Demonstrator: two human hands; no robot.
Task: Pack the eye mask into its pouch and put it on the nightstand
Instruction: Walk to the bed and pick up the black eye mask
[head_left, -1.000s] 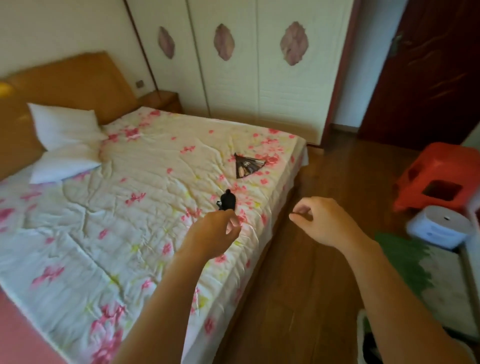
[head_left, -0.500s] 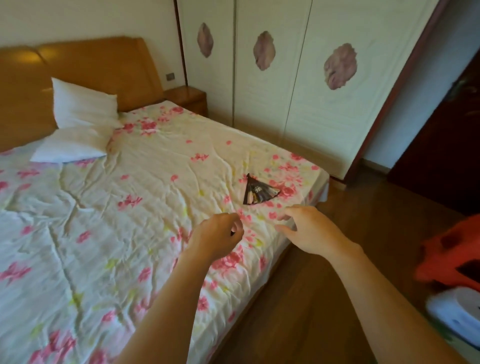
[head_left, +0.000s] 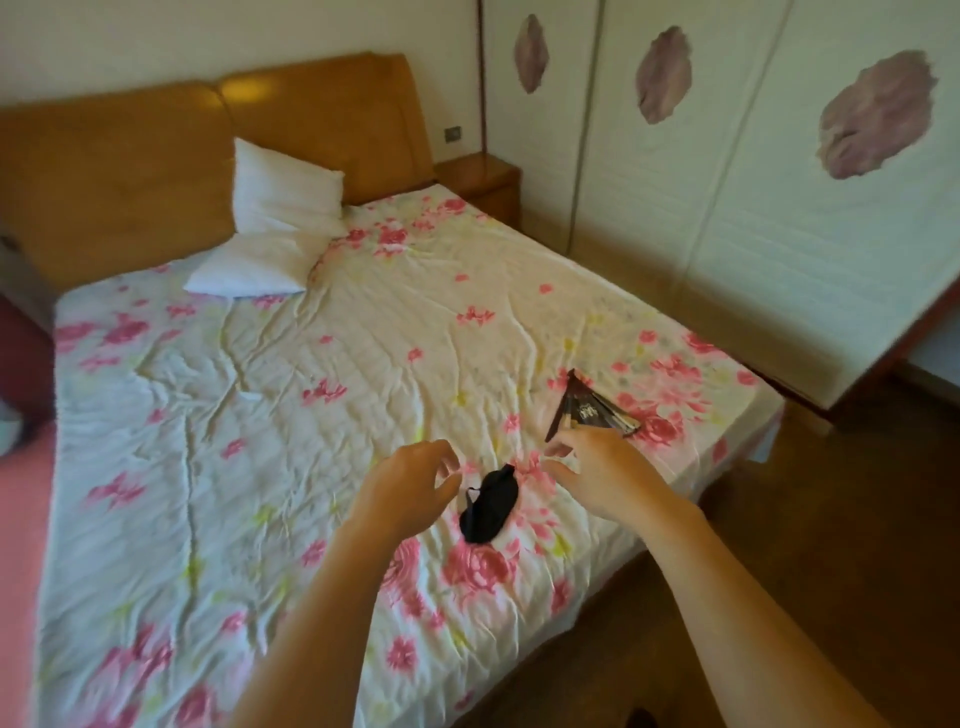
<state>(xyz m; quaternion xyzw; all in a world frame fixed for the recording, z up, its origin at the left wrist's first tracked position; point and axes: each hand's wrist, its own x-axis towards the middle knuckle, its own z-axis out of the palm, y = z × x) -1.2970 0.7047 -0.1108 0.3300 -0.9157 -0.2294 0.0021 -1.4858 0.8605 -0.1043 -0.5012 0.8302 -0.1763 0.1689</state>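
Observation:
A black eye mask (head_left: 488, 506) lies crumpled on the flowered bedspread (head_left: 291, 415) near the bed's right edge. My left hand (head_left: 410, 486) hovers just left of it with fingers spread and curled, holding nothing. Just right of the mask, my right hand (head_left: 592, 467) is also open, fingertips pointing at the mask. A dark triangular item (head_left: 587, 410), like a half-open fan or pouch, lies on the bed right behind my right hand. The wooden nightstand (head_left: 478, 176) stands at the far head of the bed, beside the wardrobe.
Two white pillows (head_left: 280, 218) lean against the orange headboard (head_left: 156, 156). White wardrobe doors (head_left: 753, 208) with purple patches run along the bed's far side. Wooden floor (head_left: 831, 545) lies to the right of the bed.
My left hand was closed with the black mask at it; now it is open and the mask lies on the bed. My right hand moved in over the bed. The view swung left.

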